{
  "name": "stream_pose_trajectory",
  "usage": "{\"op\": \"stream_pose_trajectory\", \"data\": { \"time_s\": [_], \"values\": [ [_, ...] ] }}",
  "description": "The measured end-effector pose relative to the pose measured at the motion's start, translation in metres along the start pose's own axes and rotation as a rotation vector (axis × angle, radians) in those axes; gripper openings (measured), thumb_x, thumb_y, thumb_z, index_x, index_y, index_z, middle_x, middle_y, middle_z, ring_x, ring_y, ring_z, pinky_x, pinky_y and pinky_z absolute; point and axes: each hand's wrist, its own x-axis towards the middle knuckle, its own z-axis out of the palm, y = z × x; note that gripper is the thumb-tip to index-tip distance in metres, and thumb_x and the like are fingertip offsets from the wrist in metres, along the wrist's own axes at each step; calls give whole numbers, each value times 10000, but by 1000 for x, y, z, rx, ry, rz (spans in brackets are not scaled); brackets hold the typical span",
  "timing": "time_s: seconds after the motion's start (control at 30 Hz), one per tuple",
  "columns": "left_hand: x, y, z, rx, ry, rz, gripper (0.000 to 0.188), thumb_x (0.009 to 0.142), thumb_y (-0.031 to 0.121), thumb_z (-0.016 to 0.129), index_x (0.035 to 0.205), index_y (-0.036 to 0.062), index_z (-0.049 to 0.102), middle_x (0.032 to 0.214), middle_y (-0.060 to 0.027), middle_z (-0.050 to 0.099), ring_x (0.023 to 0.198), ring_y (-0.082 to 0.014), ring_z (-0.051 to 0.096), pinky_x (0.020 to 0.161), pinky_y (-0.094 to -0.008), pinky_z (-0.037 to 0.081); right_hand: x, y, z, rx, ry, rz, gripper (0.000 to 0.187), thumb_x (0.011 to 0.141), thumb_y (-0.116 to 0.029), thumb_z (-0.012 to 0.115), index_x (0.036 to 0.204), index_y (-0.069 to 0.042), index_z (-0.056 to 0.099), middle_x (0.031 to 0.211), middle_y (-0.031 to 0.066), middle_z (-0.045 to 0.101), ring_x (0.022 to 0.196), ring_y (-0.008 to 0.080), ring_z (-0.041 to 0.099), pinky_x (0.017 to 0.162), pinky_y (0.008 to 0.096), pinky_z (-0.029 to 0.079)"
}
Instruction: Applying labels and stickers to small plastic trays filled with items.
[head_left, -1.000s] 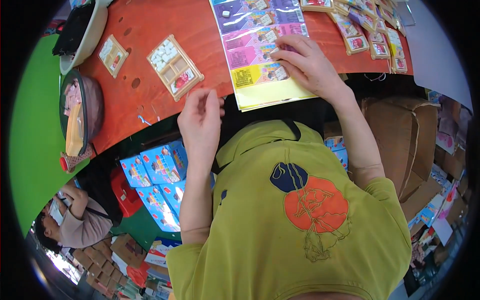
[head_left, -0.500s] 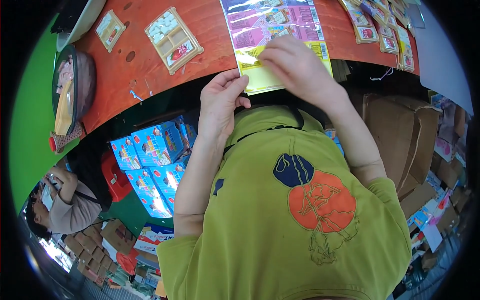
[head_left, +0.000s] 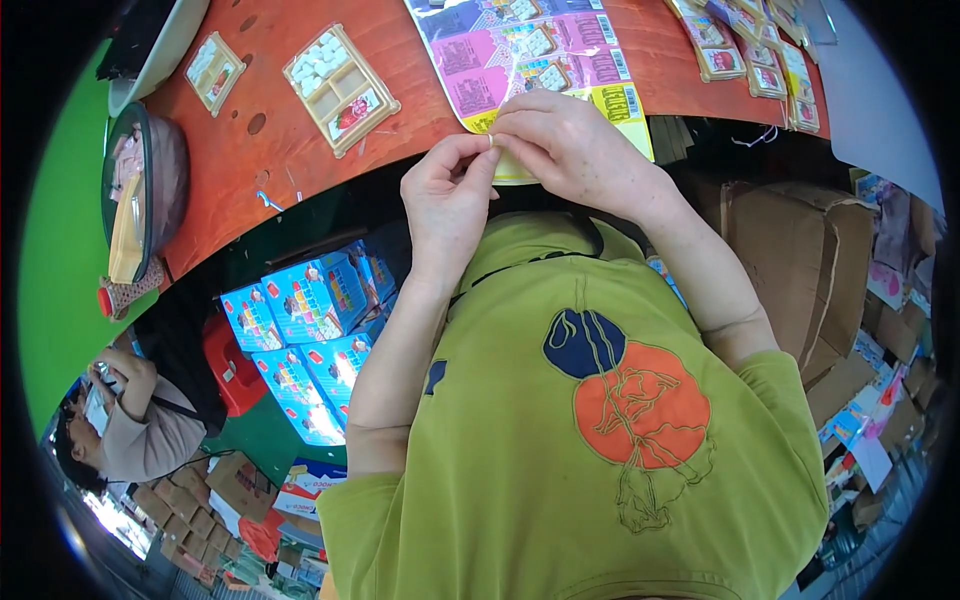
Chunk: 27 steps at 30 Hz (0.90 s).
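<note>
A glossy sheet of printed labels (head_left: pixel 480 60), pink and yellow with barcodes down its right side, hangs over the near edge of the table. My left hand (head_left: pixel 447 205) is closed in a pinch at the sheet's lower left edge, thumb against forefinger. Coming from the right, my right hand (head_left: pixel 580 150) lies across the yellow lower part, its fingertips pinched at the same edge and meeting the left ones. A tiny pale bit shows between the fingertips. Most of the sheet's bottom strip is hidden behind the hands.
On the red table lie a compartment tray (head_left: pixel 342 92) with white pieces and a smaller tray (head_left: pixel 213 73). More packs (head_left: pixel 720 60) are piled at right. A dark bowl (head_left: pixel 165 165) stands left. Below are blue boxes (head_left: pixel 305 305), a cardboard box (head_left: pixel 790 260) and another person (head_left: pixel 150 425).
My right hand has moved left and slightly down, from above the yellow strip to my left fingertips at the sheet's edge. Its fingers now pinch there. The view has shifted slightly.
</note>
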Motion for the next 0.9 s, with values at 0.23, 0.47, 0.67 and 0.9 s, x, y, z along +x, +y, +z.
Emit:
{"op": "stream_pose_trajectory", "data": {
  "time_s": [0.23,0.47,0.67,0.9],
  "values": [
    [-3,-2,3,-222,29,-124,135,927,59,692,1036,-16,714,810,-15,675,634,-44,586,562,-197,506,0,2,7,49,37,33,99,845,-51,667,866,45,658,857,134,661,779,293,657,677,373,530],
    [-4,-5,-2,-255,23,-166,159,922,70,703,1048,-28,706,850,-40,682,639,-79,605,552,-215,522,2,10,7,124,59,48,77,850,-42,657,868,33,652,821,115,648,742,272,645,650,348,520],
    [-6,-2,-4,-367,35,-285,167,926,53,688,1069,-33,689,897,-59,686,641,-77,605,538,-214,523,5,13,10,73,79,-14,102,873,-67,665,930,17,656,856,107,646,780,271,641,683,354,517],
    [-6,-7,-7,-209,37,-134,152,929,45,683,1059,-32,691,865,-40,683,647,-61,599,543,-210,514,6,6,13,90,16,0,89,876,-68,661,912,14,656,868,98,648,812,265,638,695,353,512]
  ]
}}
